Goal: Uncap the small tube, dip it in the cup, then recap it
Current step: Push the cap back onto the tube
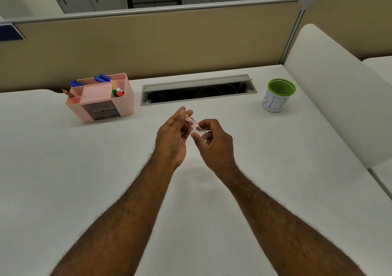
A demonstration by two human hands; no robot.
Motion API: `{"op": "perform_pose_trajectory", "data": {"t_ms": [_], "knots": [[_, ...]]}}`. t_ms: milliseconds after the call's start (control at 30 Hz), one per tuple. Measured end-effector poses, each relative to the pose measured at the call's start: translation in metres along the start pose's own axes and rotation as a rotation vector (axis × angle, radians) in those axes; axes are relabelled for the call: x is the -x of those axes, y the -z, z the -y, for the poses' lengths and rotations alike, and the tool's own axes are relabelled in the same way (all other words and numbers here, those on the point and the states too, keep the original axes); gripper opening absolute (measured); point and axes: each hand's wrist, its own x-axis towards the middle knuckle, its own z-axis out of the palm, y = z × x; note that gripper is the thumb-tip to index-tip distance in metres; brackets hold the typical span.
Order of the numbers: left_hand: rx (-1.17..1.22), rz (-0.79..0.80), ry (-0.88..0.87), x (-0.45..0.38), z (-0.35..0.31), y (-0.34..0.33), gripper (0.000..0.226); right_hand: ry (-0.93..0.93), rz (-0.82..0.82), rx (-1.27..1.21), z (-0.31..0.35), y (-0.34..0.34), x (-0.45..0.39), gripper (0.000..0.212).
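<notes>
A small clear plastic tube is held above the middle of the white desk, lying tilted between both hands. My left hand pinches its upper left end with thumb and fingertips. My right hand grips its lower right end. Fingers hide both ends, so I cannot tell whether the cap is on. The cup stands far to the right at the back, white with blue writing and a green rim, well apart from both hands.
A pink desk organiser with pens stands at the back left. An open cable slot runs along the back of the desk. A beige partition rises behind, and a white divider borders the right side.
</notes>
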Motion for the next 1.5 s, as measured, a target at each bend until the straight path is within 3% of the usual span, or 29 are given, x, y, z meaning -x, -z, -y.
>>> {"op": "perform_pose_trajectory", "data": {"t_ms": [433,833,1133,1333,1500], "knots": [[0.011,0.02,0.053,0.002,-0.004,0.0,0.013,0.067,-0.062,0.081,0.007,-0.001,0.007,0.032],[-0.002,0.015,0.075,0.004,-0.01,0.0,0.014,0.363,-0.151,0.284,0.009,0.006,0.011,0.028],[0.025,0.154,0.065,0.006,-0.018,0.003,0.018,-0.082,-0.077,-0.098,0.015,0.006,0.004,0.023],[-0.062,0.222,0.038,0.003,-0.021,0.006,0.022,-0.456,0.104,-0.506,0.023,0.011,-0.001,0.013],[-0.144,0.304,0.026,0.001,-0.021,0.01,0.027,-0.626,0.25,-0.863,0.026,0.019,-0.001,0.03]]}}
